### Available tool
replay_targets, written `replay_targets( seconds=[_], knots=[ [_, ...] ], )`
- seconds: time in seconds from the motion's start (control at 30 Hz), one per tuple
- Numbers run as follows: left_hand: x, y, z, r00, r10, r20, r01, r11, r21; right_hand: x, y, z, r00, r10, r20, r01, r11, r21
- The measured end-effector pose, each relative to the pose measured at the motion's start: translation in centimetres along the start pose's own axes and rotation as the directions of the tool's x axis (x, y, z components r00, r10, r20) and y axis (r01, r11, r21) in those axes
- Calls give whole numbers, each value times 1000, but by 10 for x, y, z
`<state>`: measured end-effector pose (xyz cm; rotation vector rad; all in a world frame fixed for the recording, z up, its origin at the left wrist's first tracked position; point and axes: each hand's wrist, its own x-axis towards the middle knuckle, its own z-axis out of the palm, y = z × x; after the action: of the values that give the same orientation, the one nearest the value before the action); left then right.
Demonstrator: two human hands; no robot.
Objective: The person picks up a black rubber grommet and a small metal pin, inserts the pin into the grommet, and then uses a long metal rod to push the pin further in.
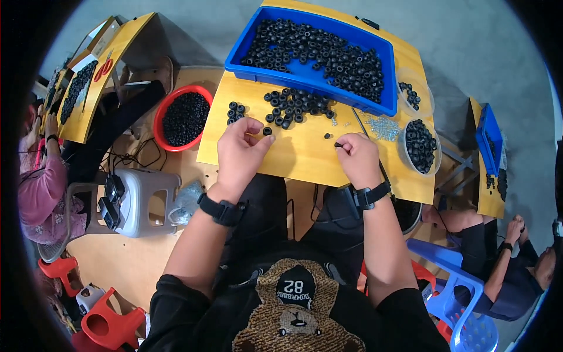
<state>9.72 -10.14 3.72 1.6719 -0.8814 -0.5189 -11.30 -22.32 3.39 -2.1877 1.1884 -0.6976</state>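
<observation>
My left hand (240, 151) is over the front of the yellow table (305, 158), its other fingers curled. A black ring-shaped part (267, 131) sits between its thumb and index fingertip. To the right, my right hand (359, 159) pinches a small black piece (338, 145) whose exact kind is mostly hidden by the fingers. Just left of that hand, a single small black part (327, 136) lies on the table. A loose pile of black ring-shaped parts (287, 105) spreads beyond both hands, and a smaller cluster (234, 110) lies beside my left hand.
A blue tray (258, 73) of black parts stands at the back. On the right are a thin dark rod (375, 149), small silvery pieces (384, 127) and clear tubs (437, 161). A red basin (158, 132) stands left of the table. People work at side tables.
</observation>
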Motion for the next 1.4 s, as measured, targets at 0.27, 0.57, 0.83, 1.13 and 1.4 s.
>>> replay_targets(
  seconds=[0.27,0.57,0.83,1.13,1.4],
  knots=[
    [15,0,12,997,76,3,-73,939,335,1,-3,0,999,-43,24,41,997,63],
    [11,-2,-7,978,-172,117,179,983,-52,-26,10,-30,997,67,-49,-61,991,123],
    [-34,-3,-25,756,-333,564,649,268,-712,-17,11,-29,996,40,-83,-32,995,95],
    [-50,2,-17,666,-227,710,745,155,-649,32,5,-25,990,-75,-120,68,996,-60],
    [-52,-5,-14,626,-215,750,778,107,-619,48,18,-8,990,-138,-27,131,978,-161]
  ],
)
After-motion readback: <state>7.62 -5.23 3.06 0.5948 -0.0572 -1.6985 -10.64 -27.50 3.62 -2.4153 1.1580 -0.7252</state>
